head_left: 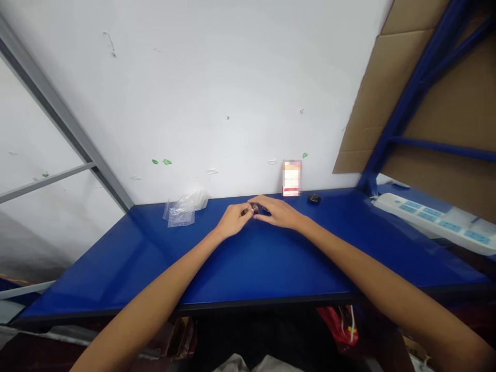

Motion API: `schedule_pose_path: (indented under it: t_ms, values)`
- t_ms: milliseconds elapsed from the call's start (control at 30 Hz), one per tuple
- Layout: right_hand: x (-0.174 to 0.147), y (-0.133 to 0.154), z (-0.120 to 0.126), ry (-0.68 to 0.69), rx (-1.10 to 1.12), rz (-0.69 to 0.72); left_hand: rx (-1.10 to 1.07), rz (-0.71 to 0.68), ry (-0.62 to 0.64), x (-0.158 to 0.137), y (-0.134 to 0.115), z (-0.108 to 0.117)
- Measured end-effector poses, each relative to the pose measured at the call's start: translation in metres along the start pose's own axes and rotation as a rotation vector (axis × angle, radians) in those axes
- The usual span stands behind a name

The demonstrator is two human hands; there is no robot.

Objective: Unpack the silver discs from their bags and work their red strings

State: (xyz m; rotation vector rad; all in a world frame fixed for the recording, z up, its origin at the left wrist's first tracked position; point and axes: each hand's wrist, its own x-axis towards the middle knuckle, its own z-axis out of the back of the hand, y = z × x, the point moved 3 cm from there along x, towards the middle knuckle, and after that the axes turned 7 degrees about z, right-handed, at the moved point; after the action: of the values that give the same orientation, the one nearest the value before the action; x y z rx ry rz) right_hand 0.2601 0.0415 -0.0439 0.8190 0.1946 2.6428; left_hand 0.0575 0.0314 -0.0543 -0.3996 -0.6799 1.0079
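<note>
Over the blue tabletop (248, 268), near its back edge, both hands come together around a small brownish, shiny object (254, 207). The fingers cover most of it, so its kind does not show. My left hand (233, 218) pinches it from the left between thumb and fingers. From the right, my right hand (279, 212) arches over it, thumb and fingertips closed at its edge. To the left of the hands lie clear plastic bags (182, 214). Behind my right hand, a phone (291, 178) with a lit, blurred screen leans upright against the wall.
A small black object (314, 198), perhaps a mouse, sits right of the phone. A white power strip (434, 222) runs along the table's right side. Blue metal framing (411, 98) and cardboard (364, 119) stand at the right. A red bag (341, 325) is below the table.
</note>
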Motion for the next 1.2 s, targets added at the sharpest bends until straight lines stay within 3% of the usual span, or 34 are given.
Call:
schedule_pose_path:
  t_ms: [133, 267, 433, 533, 733, 833, 1000, 1200]
  values:
    - [-0.002, -0.007, 0.000, -0.033, -0.038, -0.037, -0.037, 0.008, -0.022, -0.002, -0.004, -0.001]
    - [-0.004, -0.013, 0.001, -0.035, -0.059, -0.095, 0.000, 0.066, -0.144, 0.002, 0.004, 0.010]
    - [-0.010, -0.030, 0.007, -0.083, -0.116, -0.136, 0.168, 0.169, -0.287, 0.011, 0.036, 0.045]
    - [-0.016, -0.045, 0.010, -0.072, -0.143, -0.185, 0.277, 0.316, -0.321, 0.014, 0.063, 0.064]
    - [-0.023, -0.058, 0.014, 0.009, -0.110, -0.222, 0.420, 0.488, -0.224, 0.016, 0.094, 0.064]
    - [-0.024, -0.060, 0.016, 0.050, -0.119, -0.212, 0.439, 0.434, -0.229, 0.016, 0.089, 0.059]
    - [-0.025, -0.066, 0.017, 0.110, -0.126, -0.166, 0.474, 0.244, -0.290, 0.015, 0.059, 0.054]
    - [-0.023, -0.064, 0.020, 0.094, -0.055, -0.117, 0.459, 0.112, -0.111, 0.015, 0.049, 0.037]
